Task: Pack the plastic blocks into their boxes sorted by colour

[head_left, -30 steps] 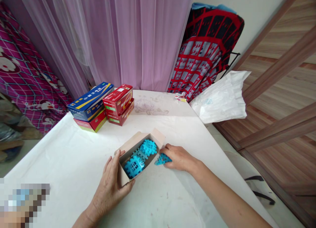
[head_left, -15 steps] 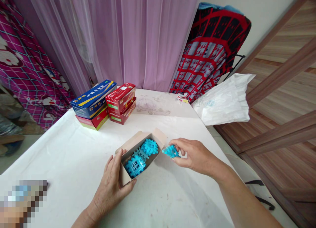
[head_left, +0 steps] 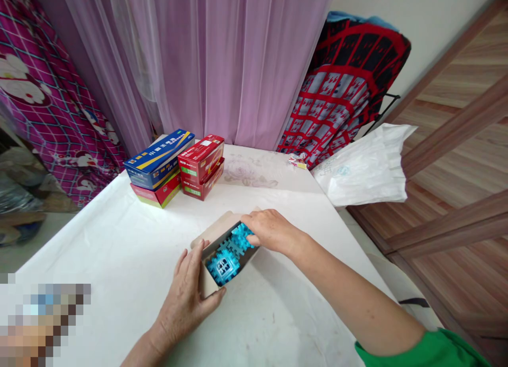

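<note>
A small open cardboard box point(head_left: 214, 231) lies slantwise on the white-covered table, its flaps folded out. Inside it are several blue interlocking plastic blocks point(head_left: 223, 266), one with a window-like pattern at the near end. My left hand point(head_left: 189, 285) grips that near end, fingers along the far side and thumb at the near corner. At the other end, my right hand point(head_left: 273, 230) reaches over the rim with its fingers bent down on a blue block point(head_left: 241, 234). The palm covers that corner, so part of the block is hidden.
Behind the box at left stand a blue box point(head_left: 159, 158) on a red-green one point(head_left: 156, 191) and two stacked red boxes point(head_left: 201, 158). A white bag point(head_left: 365, 168) hangs over the right edge, near a crumpled wrapper point(head_left: 297, 161). A pixelated patch covers the lower left.
My right hand has moved left with the blue block, from beside the box to inside its far end. My left hand keeps its hold on the box. The view has shifted slightly.
</note>
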`<state>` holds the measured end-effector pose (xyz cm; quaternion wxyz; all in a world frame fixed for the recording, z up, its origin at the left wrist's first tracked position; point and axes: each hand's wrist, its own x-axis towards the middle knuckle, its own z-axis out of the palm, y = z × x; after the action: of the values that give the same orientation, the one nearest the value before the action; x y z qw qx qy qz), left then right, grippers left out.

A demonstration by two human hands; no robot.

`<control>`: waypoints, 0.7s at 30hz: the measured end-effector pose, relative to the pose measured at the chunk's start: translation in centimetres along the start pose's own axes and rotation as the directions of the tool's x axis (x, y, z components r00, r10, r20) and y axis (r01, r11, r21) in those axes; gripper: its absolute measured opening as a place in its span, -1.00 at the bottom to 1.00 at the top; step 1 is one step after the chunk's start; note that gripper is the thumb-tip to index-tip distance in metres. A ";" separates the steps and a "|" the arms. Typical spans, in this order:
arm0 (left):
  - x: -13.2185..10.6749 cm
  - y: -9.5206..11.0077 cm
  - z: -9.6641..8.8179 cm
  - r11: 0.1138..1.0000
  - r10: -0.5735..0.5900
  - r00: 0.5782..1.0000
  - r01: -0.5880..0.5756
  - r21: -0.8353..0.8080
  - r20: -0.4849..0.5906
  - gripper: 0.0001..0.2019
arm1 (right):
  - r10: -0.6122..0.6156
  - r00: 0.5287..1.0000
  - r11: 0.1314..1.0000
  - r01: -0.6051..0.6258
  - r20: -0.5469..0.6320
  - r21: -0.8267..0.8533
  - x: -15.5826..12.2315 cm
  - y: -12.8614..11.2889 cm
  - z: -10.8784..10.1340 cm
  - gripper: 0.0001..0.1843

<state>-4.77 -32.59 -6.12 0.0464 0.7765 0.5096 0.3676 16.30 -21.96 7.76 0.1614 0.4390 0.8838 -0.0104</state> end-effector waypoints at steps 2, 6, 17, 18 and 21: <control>0.0 0.0 0.1 1.000 0.000 1.000 0.000 -0.002 -0.003 -0.09 | -0.001 1.000 1.000 0.001 0.021 0.002 0.1 -0.1 0.2 -0.68; 0.0 0.0 0.0 1.000 0.001 1.000 -0.001 0.000 0.009 -0.08 | -0.034 0.998 0.998 0.032 0.051 0.045 0.0 -0.3 0.5 -0.72; 0.0 0.1 -0.1 1.000 -0.007 1.000 0.006 0.016 0.009 -0.05 | -0.069 0.992 0.994 0.059 0.102 0.092 -0.1 -1.3 -0.4 -0.69; 0.0 0.1 0.0 1.000 -0.006 1.000 0.006 0.014 0.002 -0.06 | -0.070 0.992 0.993 0.060 0.101 0.102 0.0 -1.4 -0.5 -0.69; 0.0 0.1 0.0 1.000 -0.002 1.000 0.002 0.007 -0.011 -0.08 | -0.085 0.993 0.987 0.072 0.086 0.142 0.2 -1.2 -0.5 -0.72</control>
<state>-4.68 -32.62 -6.12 0.0413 0.7743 0.5118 0.3700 15.11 -22.45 8.05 0.1704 0.4132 0.8892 -0.0980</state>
